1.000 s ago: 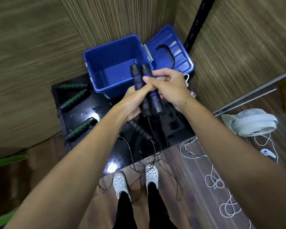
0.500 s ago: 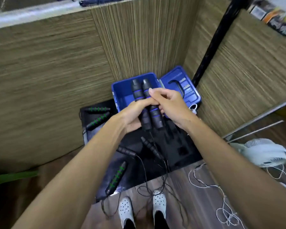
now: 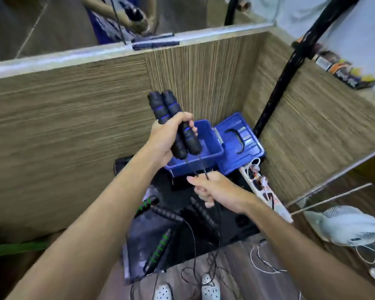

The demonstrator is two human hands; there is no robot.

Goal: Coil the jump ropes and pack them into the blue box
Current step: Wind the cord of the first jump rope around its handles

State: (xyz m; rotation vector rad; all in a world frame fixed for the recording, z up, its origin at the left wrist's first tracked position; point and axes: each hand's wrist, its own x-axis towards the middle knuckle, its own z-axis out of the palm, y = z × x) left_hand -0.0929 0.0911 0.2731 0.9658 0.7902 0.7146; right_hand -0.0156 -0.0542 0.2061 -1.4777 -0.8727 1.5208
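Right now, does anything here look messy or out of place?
Yes. Thin black cords trail loose off the black mat around the white shoes, a possible trip hazard. A white cable also lies tangled on the floor.

corner of two wood-grain panel walls [image 3: 78,118], streaked horizontal grain on the left, vertical on the middle section. pale ledge [image 3: 52,59] caps the left wall; beyond it a blurred area, possibly glass or a mirror. black pole [image 3: 284,83] leans up the corner. low black glossy table [image 3: 232,226] below, on wood plank floor [image 3: 247,276]. white power strip [image 3: 266,193] along the right wall. white fan [image 3: 346,226] on the floor at right, thin white cord [image 3: 266,265] trailing nearby.
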